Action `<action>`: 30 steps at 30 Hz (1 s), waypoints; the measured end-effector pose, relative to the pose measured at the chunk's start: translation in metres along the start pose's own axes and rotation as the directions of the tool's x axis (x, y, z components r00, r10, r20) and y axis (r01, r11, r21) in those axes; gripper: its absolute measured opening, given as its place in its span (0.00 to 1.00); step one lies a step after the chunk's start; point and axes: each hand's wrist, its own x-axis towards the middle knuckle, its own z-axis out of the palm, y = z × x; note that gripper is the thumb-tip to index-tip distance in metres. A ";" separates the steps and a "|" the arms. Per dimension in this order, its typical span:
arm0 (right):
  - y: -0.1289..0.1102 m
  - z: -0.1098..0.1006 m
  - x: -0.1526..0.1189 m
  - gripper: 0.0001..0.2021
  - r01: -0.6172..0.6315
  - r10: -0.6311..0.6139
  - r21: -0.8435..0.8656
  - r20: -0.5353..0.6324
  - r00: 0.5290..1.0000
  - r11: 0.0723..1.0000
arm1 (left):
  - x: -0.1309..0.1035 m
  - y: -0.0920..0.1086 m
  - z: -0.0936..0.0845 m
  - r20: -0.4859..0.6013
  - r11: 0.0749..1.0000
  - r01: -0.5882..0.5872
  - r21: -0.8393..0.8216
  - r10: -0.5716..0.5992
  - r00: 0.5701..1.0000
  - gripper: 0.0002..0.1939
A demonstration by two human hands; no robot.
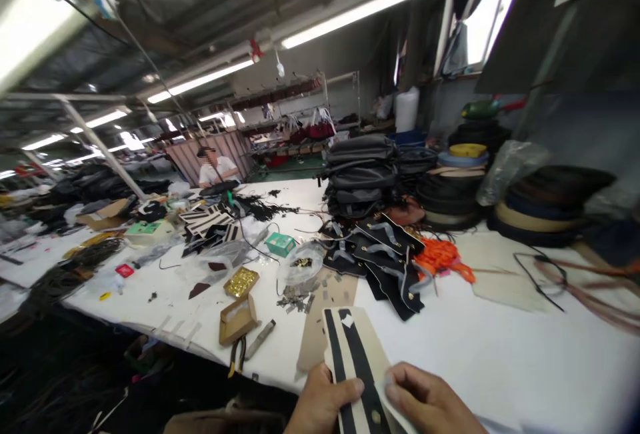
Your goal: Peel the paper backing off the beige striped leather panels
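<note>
At the table's front edge, a striped black-and-cream fabric piece (349, 347) is held up between my hands, with a white diamond-shaped spot near its top and a small round metal-looking dot low down. My left hand (323, 399) is closed on its left side, thumb lying across the stripes. My right hand (425, 397) pinches the cream right edge between thumb and fingers. Beneath the piece lies a strip of brown cardboard (317, 327). Just beyond are flat grey metal bits (296, 297) and a pile of black panels with grey straps (385, 257).
To the left lie yellow-handled pliers (237, 357), a utility knife (261, 339), an open cardboard box (237, 319) and a box of gold-coloured hardware (241, 282). A green box (281, 243), orange cord (443, 259) and stacked black bags (361, 174) stand farther back. Another person (217, 171) sits beyond.
</note>
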 end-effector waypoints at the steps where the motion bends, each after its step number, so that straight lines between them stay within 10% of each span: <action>1: -0.002 0.002 -0.002 0.20 0.005 -0.005 0.003 -0.022 1.000 1.000 | -0.005 0.001 0.000 -0.005 0.998 0.058 0.008 -0.058 0.998 0.34; 9: -0.015 0.011 -0.003 0.18 -0.083 0.079 -0.049 -0.082 0.994 0.995 | -0.008 0.014 -0.008 0.030 0.951 0.214 0.225 -0.226 0.974 0.30; 17: -0.023 0.019 0.008 0.16 -0.033 -0.020 -0.341 -0.149 0.989 0.940 | 0.005 0.022 0.004 -0.023 0.994 0.101 0.027 -0.101 0.995 0.31; 30: -0.018 0.028 0.030 0.19 -0.057 -0.067 -0.420 -0.274 0.959 0.906 | 0.005 0.039 0.009 -0.037 0.913 -0.062 0.402 0.084 0.996 0.23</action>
